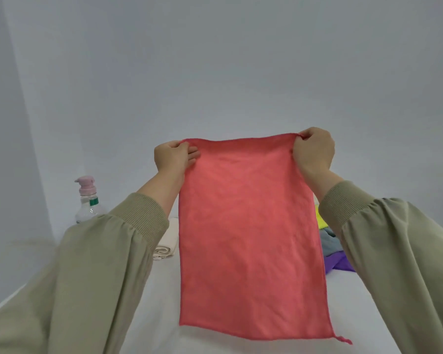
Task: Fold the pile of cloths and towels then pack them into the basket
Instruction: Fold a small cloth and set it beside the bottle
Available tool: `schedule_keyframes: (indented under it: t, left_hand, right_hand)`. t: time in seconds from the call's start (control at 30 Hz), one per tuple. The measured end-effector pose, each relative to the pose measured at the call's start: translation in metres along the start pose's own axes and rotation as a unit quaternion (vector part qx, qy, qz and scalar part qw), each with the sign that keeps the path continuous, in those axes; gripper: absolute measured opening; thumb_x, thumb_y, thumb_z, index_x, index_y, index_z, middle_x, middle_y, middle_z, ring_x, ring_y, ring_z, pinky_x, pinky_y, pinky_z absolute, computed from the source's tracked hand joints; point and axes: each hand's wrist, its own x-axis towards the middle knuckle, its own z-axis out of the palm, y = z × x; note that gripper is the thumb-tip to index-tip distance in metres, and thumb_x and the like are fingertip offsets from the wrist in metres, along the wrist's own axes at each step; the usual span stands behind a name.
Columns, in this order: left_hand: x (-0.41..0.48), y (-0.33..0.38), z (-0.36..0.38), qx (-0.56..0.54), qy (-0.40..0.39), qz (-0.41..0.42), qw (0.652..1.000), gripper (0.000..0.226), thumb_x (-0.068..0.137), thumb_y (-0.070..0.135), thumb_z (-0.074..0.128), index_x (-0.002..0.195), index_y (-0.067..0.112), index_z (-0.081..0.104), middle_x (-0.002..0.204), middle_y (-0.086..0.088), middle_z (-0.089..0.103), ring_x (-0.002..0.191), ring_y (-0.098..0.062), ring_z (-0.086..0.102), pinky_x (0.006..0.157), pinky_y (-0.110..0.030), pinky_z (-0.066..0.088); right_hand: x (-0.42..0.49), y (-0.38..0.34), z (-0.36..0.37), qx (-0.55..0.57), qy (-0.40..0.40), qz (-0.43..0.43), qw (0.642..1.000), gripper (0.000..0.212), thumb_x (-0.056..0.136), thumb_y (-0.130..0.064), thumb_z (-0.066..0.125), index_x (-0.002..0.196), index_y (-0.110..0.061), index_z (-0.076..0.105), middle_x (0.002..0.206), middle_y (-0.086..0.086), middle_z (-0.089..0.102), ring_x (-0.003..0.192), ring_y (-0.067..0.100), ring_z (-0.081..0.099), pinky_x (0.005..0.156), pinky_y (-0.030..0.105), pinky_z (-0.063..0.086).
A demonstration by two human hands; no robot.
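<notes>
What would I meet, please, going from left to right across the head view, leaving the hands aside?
pump bottle → folded cream cloth → pink cloth, held up by its top corners → pile of coloured cloths

Two hands hold up a pink cloth (pixel 248 236) by its top corners. The left hand (pixel 174 157) pinches the left corner and the right hand (pixel 313 149) pinches the right corner. The cloth hangs flat between them over a white table (pixel 164 302). A bottle (pixel 88 200) with a pink pump stands under the left hand, beside the green sleeve (pixel 92 272). A folded cream towel (pixel 168 245) lies near that arm. Yellow, grey and purple cloths (pixel 330 244) lie under the right arm.
</notes>
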Motion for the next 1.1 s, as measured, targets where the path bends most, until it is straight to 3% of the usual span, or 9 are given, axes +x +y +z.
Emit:
schedule_keyframes:
  t: [0.17,0.33,0.47,0.53,0.63,0.73,0.87,1.0,1.1]
  left_hand:
    - [0.01,-0.05,0.0,0.019,-0.027,-0.106,0.994,0.022,0.09,-0.001,0.047,0.106,0.003,0.061,0.093,-0.009,0.069,0.076,-0.017,0.069,0.064,-0.023,0.057]
    - [0.011,-0.109,-0.005,0.045,-0.075,-0.215,0.973,0.02,0.09,0.013,0.049,0.102,0.007,0.064,0.1,-0.007,0.07,0.075,-0.016,0.066,0.059,-0.023,0.051]
    - [0.001,-0.151,-0.01,-0.005,-0.062,-0.24,0.969,0.027,0.098,0.029,0.046,0.092,0.009,0.063,0.092,-0.005,0.07,0.076,-0.014,0.066,0.058,-0.02,0.049]
    - [-0.013,-0.175,-0.015,-0.02,-0.043,-0.247,0.968,0.029,0.098,0.032,0.049,0.089,0.009,0.065,0.086,-0.006,0.07,0.077,-0.013,0.066,0.062,-0.021,0.05]
    - [-0.038,-0.206,-0.028,-0.056,0.001,-0.265,0.963,0.021,0.095,0.022,0.055,0.083,0.008,0.065,0.078,-0.008,0.071,0.067,-0.011,0.069,0.064,-0.021,0.053]
    - [-0.063,-0.224,-0.044,-0.092,0.036,-0.279,0.955,0.007,0.091,0.008,0.059,0.086,0.008,0.064,0.084,-0.011,0.069,0.063,-0.012,0.07,0.067,-0.024,0.053]
    - [-0.097,-0.243,-0.072,0.003,0.029,-0.275,0.961,0.023,0.09,-0.002,0.051,0.103,0.012,0.063,0.082,-0.012,0.067,0.062,-0.017,0.068,0.062,-0.025,0.057]
    - [-0.114,-0.251,-0.09,0.171,-0.087,-0.258,0.947,0.037,0.087,-0.007,0.043,0.108,0.01,0.066,0.061,-0.014,0.065,0.047,-0.017,0.064,0.047,-0.021,0.053]
    - [-0.116,-0.248,-0.094,0.207,-0.12,-0.256,0.937,0.037,0.088,-0.009,0.041,0.108,0.009,0.067,0.057,-0.014,0.065,0.045,-0.015,0.063,0.045,-0.019,0.051]
  right_hand:
    - [-0.014,0.054,0.04,-0.031,-0.118,0.049,0.991,0.025,0.085,-0.005,0.05,0.103,-0.008,0.068,0.107,0.006,0.067,0.095,0.019,0.059,0.078,0.023,0.04]
    - [-0.034,0.108,0.071,-0.026,-0.219,0.115,0.969,0.037,0.085,-0.009,0.051,0.12,-0.007,0.063,0.115,0.009,0.065,0.111,0.023,0.058,0.1,0.032,0.044]
    - [-0.053,0.143,0.077,-0.021,-0.221,0.144,0.965,0.034,0.086,-0.009,0.053,0.118,-0.003,0.065,0.111,0.012,0.067,0.106,0.024,0.06,0.088,0.028,0.044]
    - [-0.066,0.161,0.074,-0.016,-0.199,0.174,0.964,0.025,0.087,-0.011,0.053,0.103,0.0,0.069,0.1,0.015,0.068,0.093,0.024,0.06,0.077,0.027,0.042]
    - [-0.091,0.179,0.064,0.013,-0.145,0.246,0.958,0.019,0.083,-0.013,0.056,0.068,-0.002,0.059,0.062,0.012,0.056,0.062,0.019,0.047,0.058,0.028,0.036]
    - [-0.119,0.19,0.048,0.018,-0.085,0.231,0.969,0.024,0.08,-0.01,0.06,0.057,-0.01,0.054,0.052,0.002,0.048,0.054,0.012,0.041,0.051,0.022,0.032]
    - [-0.165,0.2,0.028,0.033,-0.057,0.249,0.966,0.013,0.076,-0.007,0.058,0.076,-0.015,0.068,0.071,0.005,0.066,0.072,0.02,0.063,0.071,0.033,0.051]
    - [-0.193,0.222,0.018,-0.069,-0.152,0.258,0.952,0.025,0.077,-0.004,0.056,0.096,-0.016,0.065,0.089,0.009,0.064,0.085,0.028,0.062,0.079,0.034,0.047]
    - [-0.203,0.232,0.01,-0.131,-0.222,0.228,0.939,0.029,0.08,-0.001,0.053,0.101,-0.012,0.071,0.087,0.006,0.06,0.083,0.025,0.056,0.078,0.03,0.042]
